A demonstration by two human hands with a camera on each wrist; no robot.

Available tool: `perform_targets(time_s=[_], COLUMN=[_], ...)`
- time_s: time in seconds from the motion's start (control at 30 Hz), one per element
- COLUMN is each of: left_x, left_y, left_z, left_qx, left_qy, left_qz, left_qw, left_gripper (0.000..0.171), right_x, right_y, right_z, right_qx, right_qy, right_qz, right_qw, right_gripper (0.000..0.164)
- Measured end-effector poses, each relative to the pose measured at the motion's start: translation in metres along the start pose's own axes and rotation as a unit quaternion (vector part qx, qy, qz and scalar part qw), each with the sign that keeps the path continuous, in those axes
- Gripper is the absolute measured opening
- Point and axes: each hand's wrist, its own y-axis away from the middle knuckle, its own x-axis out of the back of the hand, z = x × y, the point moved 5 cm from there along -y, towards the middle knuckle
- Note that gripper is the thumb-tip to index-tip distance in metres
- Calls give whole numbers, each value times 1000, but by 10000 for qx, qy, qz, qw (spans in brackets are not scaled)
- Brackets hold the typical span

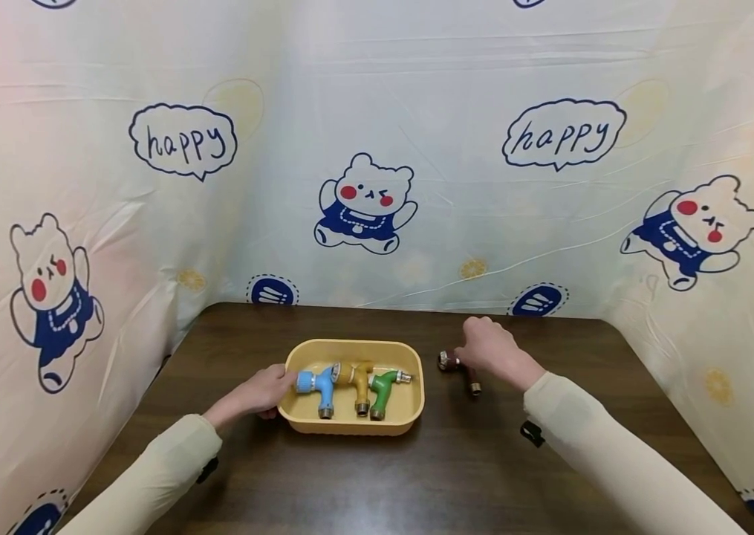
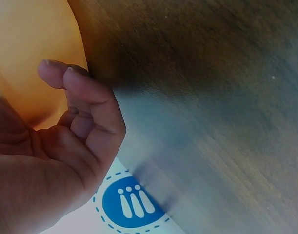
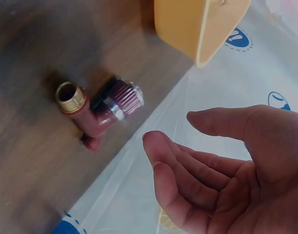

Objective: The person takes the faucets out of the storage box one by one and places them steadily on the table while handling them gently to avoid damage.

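In the head view, a yellow plastic basin (image 1: 350,428) holds a light blue tap (image 1: 326,390), a mustard-yellow tap (image 1: 361,386) and a green tap (image 1: 382,394), side by side. My left hand (image 1: 263,390) grips the basin's left end; in the left wrist view its fingers curl against the yellow wall (image 2: 36,39). A dark red tap (image 3: 97,122) with a brass threaded end lies on the table, right of the basin. My right hand (image 1: 492,351) is over it, partly covering it in the head view. The right wrist view shows thumb and fingers apart, holding nothing.
The dark brown wooden table (image 1: 377,483) reaches back to a pale cloth (image 1: 443,148) printed with bears and "happy" bubbles. The same cloth hangs along the left and right sides.
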Motion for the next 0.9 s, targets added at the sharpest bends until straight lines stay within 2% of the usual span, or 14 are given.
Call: perform_targets(time_s=[0.07, 0.13, 0.2, 0.27, 0.3, 0.33, 0.43, 0.53, 0.57, 0.6, 0.67, 0.77, 0.83, 0.9], left_x=[-2, -2, 0, 3, 5, 6, 3, -1, -3, -3, -2, -2, -3, -4], left_y=[-5, -3, 3, 15, 16, 23, 8, -12, -21, -20, -8, -9, -10, -23], left_z=[-8, -6, 2, 22, 23, 34, 13, -14, -27, -26, -11, -12, -13, -28], left_qx=[-5, -71, -149, 31, 74, 178, 503, 623, 625, 607, 248, 107, 98, 399], left_qy=[5, 1, -13, -63, -25, -95, -10, 78, 126, 121, -38, -22, -8, 191], left_qz=[-18, -45, -20, 34, 33, 105, 208, 200, 151, 97, 66, 40, 106, 133], left_qw=[10000, 10000, 9999, 10000, 10000, 9997, 9985, 9978, 9978, 9980, 9997, 9999, 9999, 9989], left_gripper=[40, 42, 43, 41, 41, 40, 36, 35, 36, 37, 35, 36, 35, 37], right_x=[0, 0, 0, 0, 0, 0, 1, 2, 1, 1, 0, -1, -1, -1], right_y=[0, 1, 1, 2, 2, 2, 3, 4, 4, 5, 5, 6, 7, 8], right_z=[-3, -6, -9, -12, -14, -15, -20, -26, -28, -30, -34, -41, -46, -50], right_qx=[31, 38, 70, 99, 118, 143, 197, 232, 252, 266, 291, 339, 393, 452], right_qy=[27, 18, 9, 16, 17, 27, 27, -3, -20, -28, -45, -41, -28, -22], right_qz=[-5, -22, -31, -29, -34, -27, -3, -1, -8, -15, -22, -15, 17, 48], right_qw=[10000, 10000, 10000, 9999, 9999, 9999, 9998, 9997, 9997, 9996, 9996, 9994, 9992, 9990], right_gripper=[38, 40, 41, 42, 43, 43, 42, 40, 39, 39, 39, 41, 42, 43])
